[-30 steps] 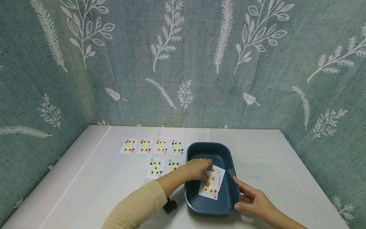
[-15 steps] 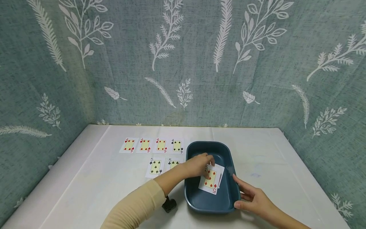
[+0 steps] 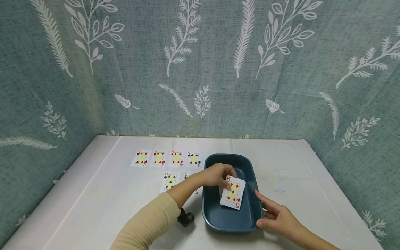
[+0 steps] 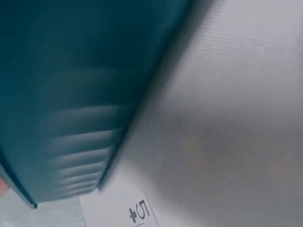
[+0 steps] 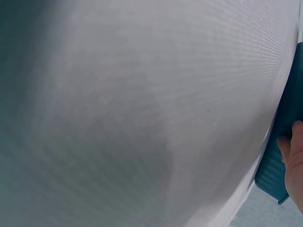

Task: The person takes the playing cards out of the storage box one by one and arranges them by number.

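- Five of diamonds [image 3: 233, 192], in the head view, is a face-up playing card pinched at its upper left corner by the thumb and fingers of the left hand [image 3: 216, 175]; it is held over the inside of a dark teal tray [image 3: 228, 222].
- Head view: the tray sits on a white-covered table [image 3: 103, 205], right of the table's centre and nearer its front edge than its back edge.
- Head view: the right hand [image 3: 276, 217] rests against the tray's front right corner, with the thumb on the rim and the fingers straight along the outer wall.
- Head view: four fours [image 3: 167, 158] lie face up in a row towards the table's back edge, left of the tray. A five of spades [image 3: 170, 181] lies in front of them, and another five beside it is partly hidden by the left forearm.
- Head view: a small black object [image 3: 186, 218] sits on the table just beside the tray's front left corner.
- Left wrist view: blurred; the tray's ribbed teal outer wall [image 4: 71, 118] fills the left side above the white table, and a card corner [image 4: 137, 211] marked five shows at the bottom edge. The hand's grip cannot be told here.
- Right wrist view: mostly white table cover [image 5: 142, 113]; at the right edge, fingertips [image 5: 292, 153] touch the tray's teal wall [image 5: 272, 177].
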